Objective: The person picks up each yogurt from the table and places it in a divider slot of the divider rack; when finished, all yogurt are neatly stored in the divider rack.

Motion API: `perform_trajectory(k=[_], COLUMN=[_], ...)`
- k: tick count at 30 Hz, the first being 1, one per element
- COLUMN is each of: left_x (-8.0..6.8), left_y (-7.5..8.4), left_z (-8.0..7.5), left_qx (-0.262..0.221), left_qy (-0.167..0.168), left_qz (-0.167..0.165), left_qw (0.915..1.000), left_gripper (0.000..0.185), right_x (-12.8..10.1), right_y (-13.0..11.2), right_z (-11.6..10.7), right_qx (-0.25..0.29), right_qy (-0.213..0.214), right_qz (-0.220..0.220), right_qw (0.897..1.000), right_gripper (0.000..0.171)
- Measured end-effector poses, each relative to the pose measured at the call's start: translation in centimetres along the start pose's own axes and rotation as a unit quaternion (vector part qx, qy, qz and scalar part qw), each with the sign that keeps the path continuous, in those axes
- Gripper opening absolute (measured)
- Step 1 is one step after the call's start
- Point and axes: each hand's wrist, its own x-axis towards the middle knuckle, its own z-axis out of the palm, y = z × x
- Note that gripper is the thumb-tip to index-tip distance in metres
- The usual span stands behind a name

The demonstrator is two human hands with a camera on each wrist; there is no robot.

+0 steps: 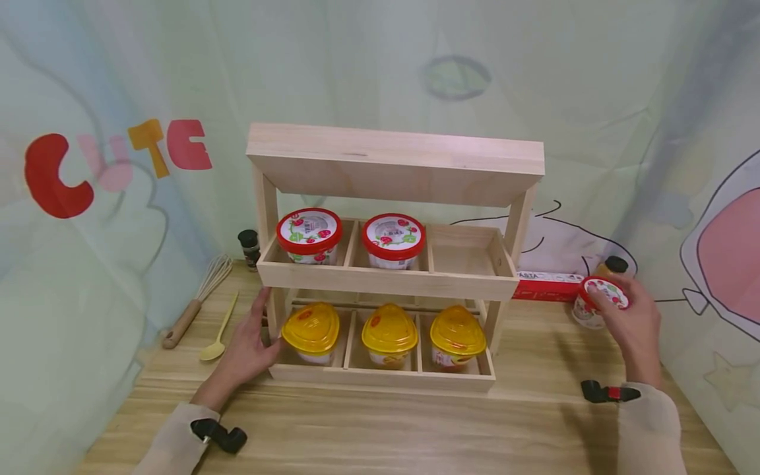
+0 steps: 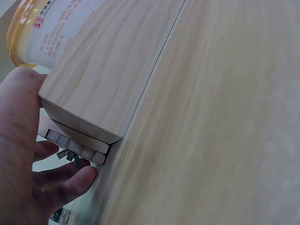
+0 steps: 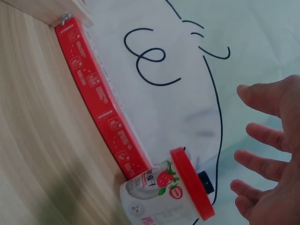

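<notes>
Right hand (image 1: 632,316) reaching for a red-lidded strawberry-print plastic tub (image 1: 596,302) at right of frame

Fingers spread, just off the lid, not gripping; left hand (image 1: 249,349) rests open on the two-tier wooden rack (image 1: 392,280) at lower left; the tub looks light, stiff, smooth; best pinched around the lid rim.

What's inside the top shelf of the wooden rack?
The top shelf holds two red-lidded cups in the left and middle compartments. The right compartment looks empty, though the front rail hides its near floor.
</notes>
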Motion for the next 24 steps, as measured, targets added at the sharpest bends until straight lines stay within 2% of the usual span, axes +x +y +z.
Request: perform_trajectory(k=[18,24], left_x=[0.0,0.0], left_y=[0.1,0.0], left_z=[0.0,0.0], left_qx=[-0.001,0.000], left_qy=[-0.007,-0.007], left_qz=[-0.013,-0.015], left_qw=[0.9999,0.9999], left_gripper=[0.116,0.116], right_x=[1.6,2.2], right_y=[2.3,3.0], right_z=[0.9,1.1], right_qx=[-0.023,-0.028], right_qy=[0.009,0.014], right_qz=[-0.013,-0.033], right_qw=[1.000,0.999], right_gripper=[0.073,0.070])
